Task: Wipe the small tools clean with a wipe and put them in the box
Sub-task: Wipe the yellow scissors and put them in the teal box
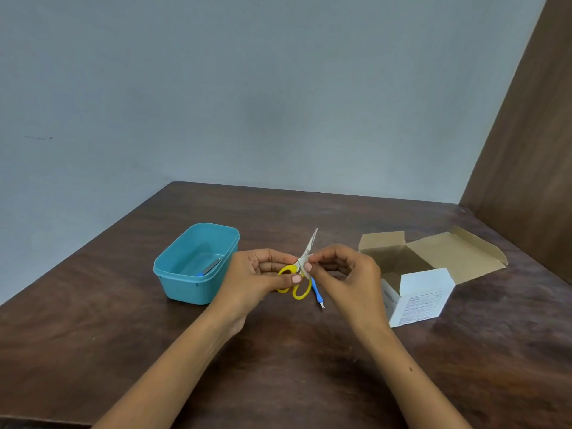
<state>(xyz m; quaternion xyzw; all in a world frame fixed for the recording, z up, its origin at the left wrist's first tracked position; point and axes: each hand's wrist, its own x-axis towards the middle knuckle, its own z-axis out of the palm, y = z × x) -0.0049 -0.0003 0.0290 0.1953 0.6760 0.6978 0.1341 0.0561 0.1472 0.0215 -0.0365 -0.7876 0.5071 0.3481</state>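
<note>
My left hand [257, 274] grips small scissors [312, 241] by their yellow handles, blades pointing up and away. A small white wipe [305, 262] is pinched around the base of the blades by my right hand [343, 270]. On the table under my hands lies a blue-handled tool [316, 291] with a thin metal tip. To the left stands a teal plastic box [173, 274], open, with one metal tool with a blue end [210, 267] inside.
An open white cardboard carton [418, 297] with brown flaps spread out stands at the right on the dark wooden table [123, 335]. A grey wall rises behind the table and a brown panel borders it on the right.
</note>
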